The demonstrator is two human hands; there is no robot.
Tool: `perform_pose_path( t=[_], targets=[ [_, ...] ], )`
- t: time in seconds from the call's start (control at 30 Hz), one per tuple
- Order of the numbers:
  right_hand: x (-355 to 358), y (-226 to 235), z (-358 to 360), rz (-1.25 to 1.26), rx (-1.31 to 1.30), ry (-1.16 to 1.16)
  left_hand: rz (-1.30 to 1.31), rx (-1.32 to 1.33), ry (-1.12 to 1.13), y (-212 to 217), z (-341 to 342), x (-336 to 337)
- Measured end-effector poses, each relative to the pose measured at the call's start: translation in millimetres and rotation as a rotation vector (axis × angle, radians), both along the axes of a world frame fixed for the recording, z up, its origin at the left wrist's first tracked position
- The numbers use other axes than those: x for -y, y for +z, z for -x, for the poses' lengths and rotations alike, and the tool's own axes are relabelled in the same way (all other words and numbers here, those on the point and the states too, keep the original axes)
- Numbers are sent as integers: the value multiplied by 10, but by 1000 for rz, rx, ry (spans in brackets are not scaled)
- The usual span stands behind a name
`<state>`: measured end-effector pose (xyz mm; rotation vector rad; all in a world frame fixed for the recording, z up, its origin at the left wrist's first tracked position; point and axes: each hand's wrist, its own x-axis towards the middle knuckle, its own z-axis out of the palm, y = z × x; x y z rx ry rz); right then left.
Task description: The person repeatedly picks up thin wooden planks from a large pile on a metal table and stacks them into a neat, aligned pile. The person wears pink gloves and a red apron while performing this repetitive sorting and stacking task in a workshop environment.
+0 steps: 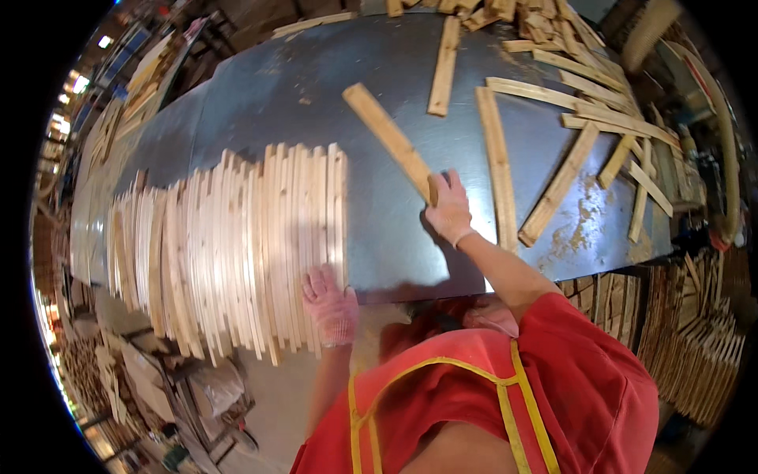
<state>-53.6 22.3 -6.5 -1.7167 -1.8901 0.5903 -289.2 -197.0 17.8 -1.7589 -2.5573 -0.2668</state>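
Observation:
My right hand point(450, 208), in a pale knit glove, grips the near end of a wooden slat point(390, 139). That slat slants away to the far left over the metal table. My left hand point(331, 304), in a pinkish glove, lies with fingers stretched out on the near right edge of a wide row of slats point(237, 245) packed side by side. Some slat ends in the row stick out past the table's near edge. Right of my right hand, a loose slat point(497, 166) and another slanted slat point(557, 186) lie apart on the metal.
The dark metal table point(268, 103) carries sawdust patches point(580, 217) at the right. A jumbled slat pile point(545, 28) covers its far right corner. Stacked slats point(683, 355) stand below the right edge. A wheeled metal cart point(209, 403) is at the lower left, beside a hose point(722, 150) far right.

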Motion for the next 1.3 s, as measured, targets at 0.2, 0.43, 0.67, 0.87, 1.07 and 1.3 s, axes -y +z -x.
perform_pose_path(
  t=[0.2, 0.43, 0.67, 0.87, 1.07, 1.3],
  targets=[
    [518, 438, -374, 494, -376, 542, 45, 316, -188, 53, -472, -668],
    [-2032, 302, -2084, -141, 96, -58, 405, 368, 125, -149, -993, -1248],
    [-3255, 193, -4120, -41, 845, -66, 10, 662, -17, 166, -1352, -3362],
    [-3574, 229, -4236, 129, 879, 73, 141, 253, -109, 14, -1912, -4961],
    [-3544, 900, -3932, 450, 872, 309, 288, 1170, -83, -172, -1592, -4758],
    [-2868, 1001, -2803, 670, 204, 409, 269, 2262, 147, -182, -955, -2795]
  ],
)
